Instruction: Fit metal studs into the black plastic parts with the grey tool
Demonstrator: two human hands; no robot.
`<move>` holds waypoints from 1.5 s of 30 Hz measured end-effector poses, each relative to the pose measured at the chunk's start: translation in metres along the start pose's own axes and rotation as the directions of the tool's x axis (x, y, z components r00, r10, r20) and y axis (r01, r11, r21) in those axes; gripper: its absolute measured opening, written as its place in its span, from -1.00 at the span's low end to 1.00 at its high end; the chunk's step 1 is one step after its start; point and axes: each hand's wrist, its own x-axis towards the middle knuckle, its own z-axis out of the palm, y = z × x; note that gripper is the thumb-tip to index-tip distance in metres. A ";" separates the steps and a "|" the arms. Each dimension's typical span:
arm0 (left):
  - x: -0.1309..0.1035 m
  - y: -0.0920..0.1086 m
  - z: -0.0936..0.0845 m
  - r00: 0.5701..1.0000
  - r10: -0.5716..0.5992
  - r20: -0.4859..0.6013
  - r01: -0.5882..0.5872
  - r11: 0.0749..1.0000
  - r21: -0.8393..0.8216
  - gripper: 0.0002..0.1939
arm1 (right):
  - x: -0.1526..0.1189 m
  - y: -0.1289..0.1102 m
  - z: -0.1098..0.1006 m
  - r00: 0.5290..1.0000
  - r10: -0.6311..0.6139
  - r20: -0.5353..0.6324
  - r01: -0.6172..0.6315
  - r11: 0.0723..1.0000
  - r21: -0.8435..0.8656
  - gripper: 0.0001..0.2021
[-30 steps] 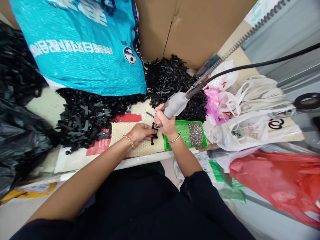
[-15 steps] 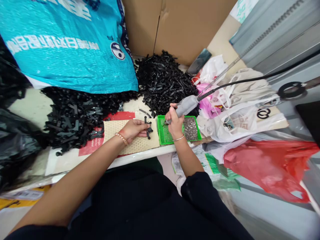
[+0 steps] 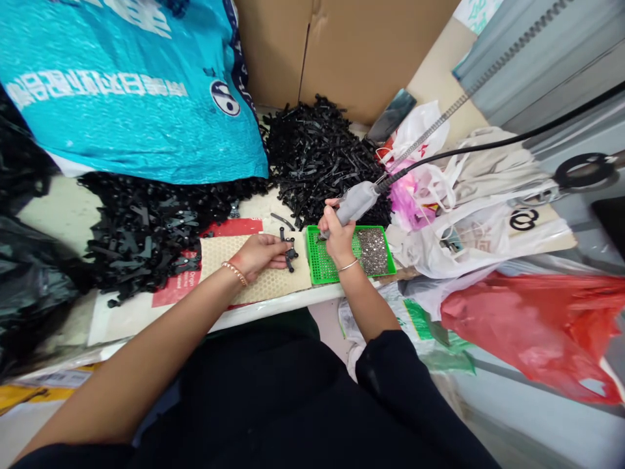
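Between the fingers of my left hand (image 3: 261, 256) is a small black plastic part with several arms (image 3: 290, 253), held over a beige textured pad (image 3: 229, 270). My right hand (image 3: 338, 236) is wrapped around a grey electric screwdriver (image 3: 358, 202), tilted so its tip points down and left. That tip is over the left half of a green perforated tray (image 3: 316, 268); the hand partly hides it. Small silvery screws (image 3: 375, 251) fill the tray's right side.
Heaps of black plastic parts lie behind (image 3: 322, 156) and at left (image 3: 131, 241). A blue printed bag (image 3: 146, 130) covers part of the left heap. Plastic bags, including a red one (image 3: 532, 332), crowd the right. The screwdriver's black cable (image 3: 469, 153) and a coiled spring run to the upper right.
The screwdriver and my right hand have shifted slightly left over the tray. My left hand keeps its hold on the black part, almost still. The camera view has moved a little.
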 end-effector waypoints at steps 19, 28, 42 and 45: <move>0.001 0.000 0.000 1.000 -0.002 0.026 0.001 1.000 0.016 -0.72 | -0.002 0.001 0.000 0.999 -0.024 0.030 0.024 1.000 0.000 -0.59; 0.000 -0.002 0.000 0.999 0.037 0.026 -0.036 0.999 -0.007 -0.74 | -0.036 -0.051 0.023 0.996 -0.043 0.078 0.026 0.978 0.205 -0.68; -0.003 -0.002 0.002 0.998 0.061 0.024 -0.061 0.998 0.015 -0.73 | -0.047 -0.030 0.041 0.989 0.019 0.149 -0.048 0.980 0.191 -0.68; -0.003 -0.001 0.002 0.998 0.064 0.024 -0.065 0.998 0.012 -0.73 | -0.049 -0.027 0.041 0.988 0.003 0.152 -0.032 0.981 0.193 -0.69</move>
